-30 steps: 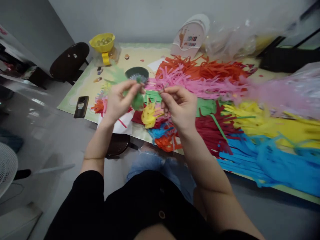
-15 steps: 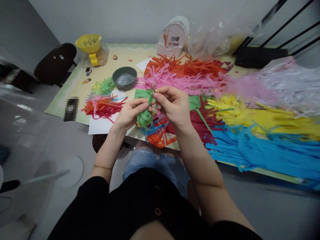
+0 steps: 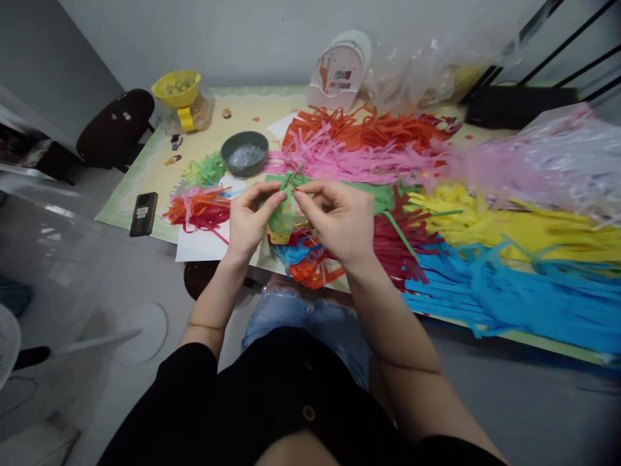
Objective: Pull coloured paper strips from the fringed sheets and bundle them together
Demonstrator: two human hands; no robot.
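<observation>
My left hand (image 3: 252, 217) is closed in a pinch, thumb against the fingers, at the left side of a bundle of green tissue paper strips (image 3: 281, 219). Facing it, my right hand (image 3: 339, 220) pinches with thumb and index finger near the bundle's upper end. A thin reddish-brown strand (image 3: 292, 184) shows between the fingertips; its exact kind is too small to make out. Below the hands the green bundle hangs blurred above the table, in front of a yellow dotted piece (image 3: 280, 237). Blue strips (image 3: 301, 251) and orange strips (image 3: 310, 273) lie at the table's front edge.
Across the table spread red (image 3: 398, 243), pink (image 3: 349, 155), orange (image 3: 378, 131), yellow (image 3: 509, 226) and blue fringes (image 3: 509, 285). To the left are a grey bowl (image 3: 245, 169), a multicoloured tassel pile (image 3: 201, 210) on white paper (image 3: 196, 249), and a phone (image 3: 143, 215) by the edge.
My left hand has shifted up the green bundle, so its fingertips now meet the right hand's near the top. The view has moved slightly, sliding the scene rightward.
</observation>
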